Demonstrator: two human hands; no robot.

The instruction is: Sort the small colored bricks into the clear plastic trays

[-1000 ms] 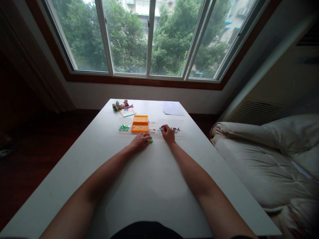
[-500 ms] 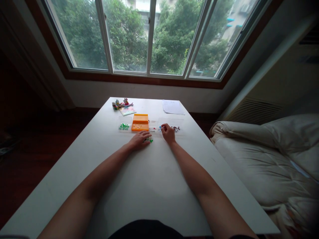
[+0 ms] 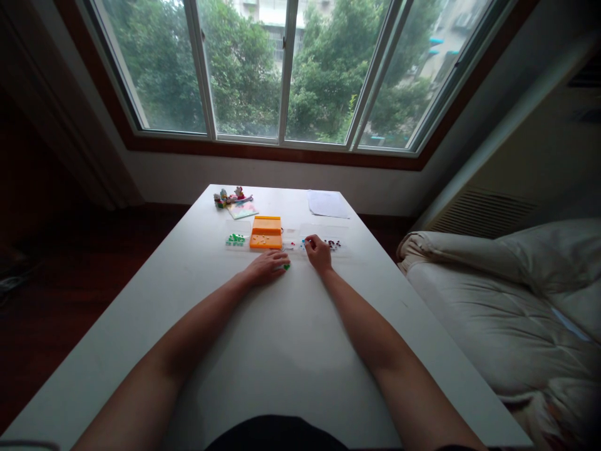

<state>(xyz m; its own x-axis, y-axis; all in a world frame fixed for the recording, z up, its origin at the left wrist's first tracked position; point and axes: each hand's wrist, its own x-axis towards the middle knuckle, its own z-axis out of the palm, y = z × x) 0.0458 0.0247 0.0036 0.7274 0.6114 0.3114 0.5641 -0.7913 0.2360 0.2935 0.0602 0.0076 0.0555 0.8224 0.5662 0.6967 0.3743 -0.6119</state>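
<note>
My left hand [image 3: 269, 268] lies palm down on the table, fingers stretched out in front of the orange case. A small green piece [image 3: 287, 267] shows at its fingertips; whatever else is under the fingers is hidden. To the right, my right hand [image 3: 318, 253] reaches over a clear plastic box [image 3: 323, 229] with thumb and forefinger pinched together. Small blue pieces [image 3: 303, 242] are at those fingertips, and I cannot make out what the pinch holds. Dark brown pieces [image 3: 334, 244] lie in the box just right of that hand. The orange case [image 3: 267, 231] is unfolded, with small pale pieces on its near half.
A clear box with green pieces [image 3: 235, 239] stands left of the orange case. Small toy figures [image 3: 230, 197] and a colourful card [image 3: 243, 210] are at the table's far left. Paper sheets [image 3: 327, 204] lie far right. A cream sofa [image 3: 493, 282] adjoins the table's right side.
My left hand's fingers have come down and spread further over the green pieces, so fewer show. The right hand stays pinched in nearly the same place. The whole view has shifted slightly.
</note>
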